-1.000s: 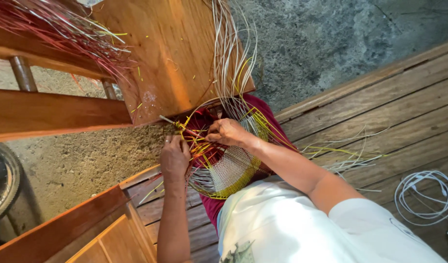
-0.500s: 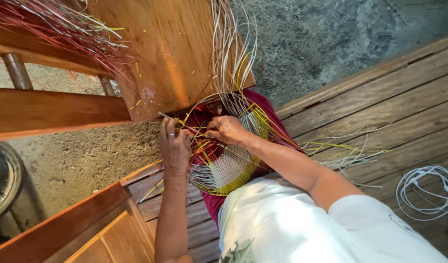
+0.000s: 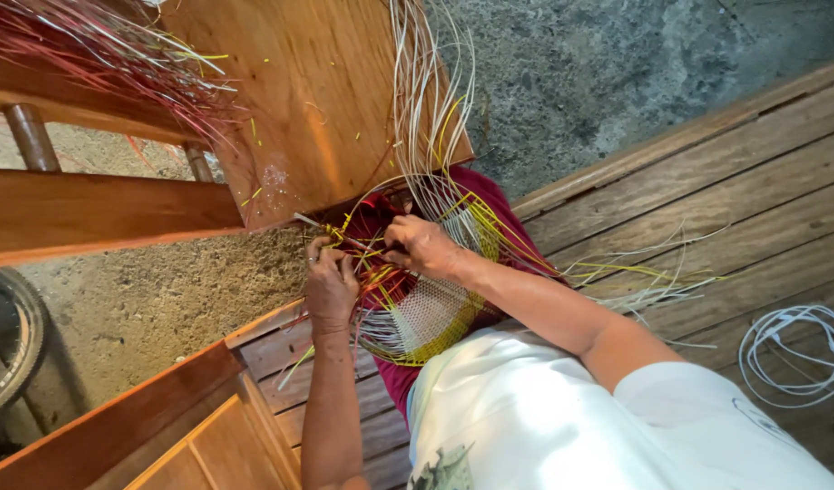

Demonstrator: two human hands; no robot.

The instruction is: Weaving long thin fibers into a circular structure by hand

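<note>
A bundle of red strips (image 3: 99,50) lies on the wooden bench (image 3: 308,100) at the upper left. Below its edge, the left hand (image 3: 331,286) curls closed around yellow and red strands at the rim of the woven basket (image 3: 426,318), which rests on the person's lap. Just beside it, the right hand (image 3: 421,245) pinches strands against the basket's upper rim, and a white cable (image 3: 789,349) lies coiled on the plank floor (image 3: 753,181) at far right.

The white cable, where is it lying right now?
In the head view the coiled white cable lies on the wooden plank floor at the far right edge, beyond the person's white sleeve.
</note>
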